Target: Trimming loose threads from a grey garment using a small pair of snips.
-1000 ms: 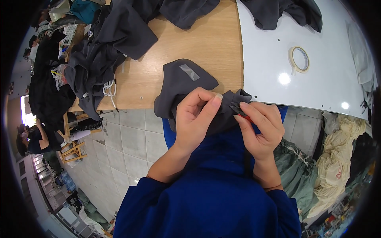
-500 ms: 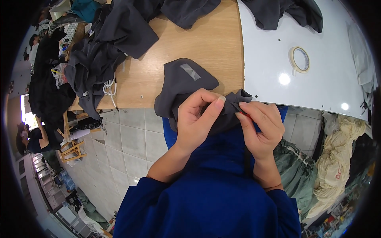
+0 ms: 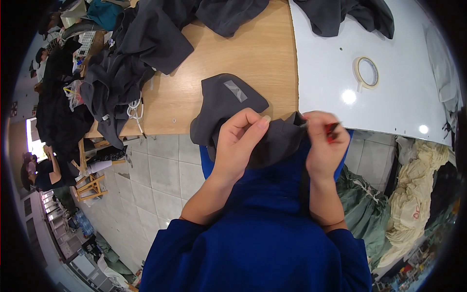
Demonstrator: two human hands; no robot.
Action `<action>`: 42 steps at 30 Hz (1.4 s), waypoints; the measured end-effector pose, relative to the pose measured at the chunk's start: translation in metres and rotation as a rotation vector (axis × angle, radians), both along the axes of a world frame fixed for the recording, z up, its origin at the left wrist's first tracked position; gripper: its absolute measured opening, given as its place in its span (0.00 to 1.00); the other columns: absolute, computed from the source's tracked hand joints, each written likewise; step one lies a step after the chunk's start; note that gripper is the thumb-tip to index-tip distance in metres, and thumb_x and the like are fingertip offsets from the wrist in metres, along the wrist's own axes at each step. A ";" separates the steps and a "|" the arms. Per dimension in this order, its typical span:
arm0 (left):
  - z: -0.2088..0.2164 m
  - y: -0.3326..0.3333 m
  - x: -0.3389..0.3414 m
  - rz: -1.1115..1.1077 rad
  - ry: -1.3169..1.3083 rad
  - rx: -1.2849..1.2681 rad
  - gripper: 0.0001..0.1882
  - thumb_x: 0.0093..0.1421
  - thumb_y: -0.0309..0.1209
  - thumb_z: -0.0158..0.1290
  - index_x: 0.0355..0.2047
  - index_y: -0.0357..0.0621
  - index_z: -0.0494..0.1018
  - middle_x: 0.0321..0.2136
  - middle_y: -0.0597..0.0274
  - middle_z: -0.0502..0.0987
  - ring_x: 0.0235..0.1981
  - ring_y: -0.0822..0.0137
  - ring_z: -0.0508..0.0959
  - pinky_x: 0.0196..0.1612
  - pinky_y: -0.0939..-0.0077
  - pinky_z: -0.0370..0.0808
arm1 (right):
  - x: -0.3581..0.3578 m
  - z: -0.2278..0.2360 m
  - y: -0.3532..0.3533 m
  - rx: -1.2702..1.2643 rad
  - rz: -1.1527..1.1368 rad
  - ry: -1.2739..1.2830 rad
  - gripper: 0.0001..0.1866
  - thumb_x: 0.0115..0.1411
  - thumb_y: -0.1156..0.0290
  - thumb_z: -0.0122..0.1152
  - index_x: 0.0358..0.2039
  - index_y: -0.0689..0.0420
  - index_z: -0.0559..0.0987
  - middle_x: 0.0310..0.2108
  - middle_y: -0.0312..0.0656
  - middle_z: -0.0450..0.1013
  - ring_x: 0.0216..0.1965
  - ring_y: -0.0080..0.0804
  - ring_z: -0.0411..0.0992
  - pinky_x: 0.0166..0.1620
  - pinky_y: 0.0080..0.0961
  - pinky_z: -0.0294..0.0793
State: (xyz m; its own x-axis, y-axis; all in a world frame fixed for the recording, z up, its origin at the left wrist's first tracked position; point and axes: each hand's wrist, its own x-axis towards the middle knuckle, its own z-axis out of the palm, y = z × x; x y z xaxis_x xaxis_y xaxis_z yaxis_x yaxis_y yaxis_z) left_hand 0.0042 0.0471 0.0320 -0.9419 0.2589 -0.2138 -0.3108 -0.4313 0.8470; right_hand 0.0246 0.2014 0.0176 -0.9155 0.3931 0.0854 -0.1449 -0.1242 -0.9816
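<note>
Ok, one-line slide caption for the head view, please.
Left hand pinching dark grey cloth, right hand holding a blurred red-and-black item, tape roll on the white tabletop.

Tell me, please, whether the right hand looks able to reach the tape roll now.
Probably yes: nothing visible stands between the right hand and the tape roll on the white tabletop, though the red object that hand holds might hamper grasping.

A roll of cream tape (image 3: 356, 74) lies on the white tabletop (image 3: 326, 82) beyond and right of the grip; a looped white cord (image 3: 134, 103) sits well left; green fabric (image 3: 362, 209) and cream fabric (image 3: 412, 190) bunch to its lower right
</note>
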 end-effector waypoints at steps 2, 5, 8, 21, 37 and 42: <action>-0.004 -0.001 -0.001 0.020 -0.009 -0.017 0.07 0.61 0.26 0.50 0.24 0.42 0.69 0.22 0.76 0.69 0.26 0.86 0.64 0.31 0.91 0.61 | -0.002 -0.007 0.013 -0.228 -0.031 -0.008 0.04 0.59 0.76 0.57 0.30 0.63 0.77 0.27 0.36 0.75 0.26 0.13 0.65 0.30 0.10 0.63; -0.006 -0.003 -0.003 0.039 -0.028 -0.033 0.07 0.61 0.26 0.50 0.24 0.42 0.69 0.22 0.76 0.69 0.26 0.86 0.64 0.32 0.91 0.61 | 0.006 -0.003 0.015 -0.179 0.052 -0.006 0.05 0.59 0.76 0.56 0.30 0.64 0.76 0.28 0.37 0.75 0.26 0.12 0.64 0.30 0.09 0.61; -0.006 -0.004 -0.003 0.028 -0.032 -0.021 0.06 0.61 0.25 0.50 0.25 0.42 0.69 0.24 0.75 0.70 0.28 0.86 0.66 0.34 0.90 0.63 | 0.007 0.005 0.005 0.051 0.148 -0.014 0.06 0.56 0.78 0.59 0.35 0.63 0.77 0.22 0.30 0.69 0.22 0.10 0.60 0.27 0.07 0.57; -0.001 -0.043 -0.007 0.072 0.435 -0.629 0.05 0.62 0.28 0.48 0.35 0.39 0.70 0.24 0.65 0.75 0.21 0.77 0.69 0.26 0.83 0.65 | 0.007 -0.008 0.004 0.672 0.051 0.215 0.21 0.31 0.85 0.58 0.31 0.57 0.81 0.19 0.38 0.71 0.18 0.26 0.68 0.22 0.18 0.66; -0.013 -0.061 -0.009 -0.099 0.152 -0.972 0.13 0.55 0.28 0.57 0.35 0.38 0.65 0.18 0.68 0.71 0.20 0.82 0.66 0.24 0.87 0.63 | 0.025 -0.019 -0.021 0.741 0.168 0.345 0.20 0.27 0.79 0.64 0.28 0.54 0.81 0.25 0.36 0.68 0.19 0.28 0.63 0.20 0.20 0.61; -0.026 -0.072 -0.009 0.104 -0.178 0.052 0.13 0.67 0.34 0.38 0.46 0.40 0.64 0.36 0.61 0.76 0.32 0.75 0.77 0.37 0.80 0.75 | 0.027 -0.022 -0.015 0.811 0.259 0.436 0.18 0.30 0.77 0.64 0.28 0.54 0.80 0.25 0.36 0.69 0.20 0.28 0.65 0.21 0.20 0.62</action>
State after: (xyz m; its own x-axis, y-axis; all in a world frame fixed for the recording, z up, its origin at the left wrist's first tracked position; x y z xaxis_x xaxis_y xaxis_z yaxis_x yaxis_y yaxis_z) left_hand -0.0048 -0.0252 0.0061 -0.9127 0.1770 -0.3683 -0.4051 -0.5110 0.7582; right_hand 0.0513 0.1862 -0.0047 -0.7892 -0.1462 0.5965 -0.5814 0.4907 -0.6490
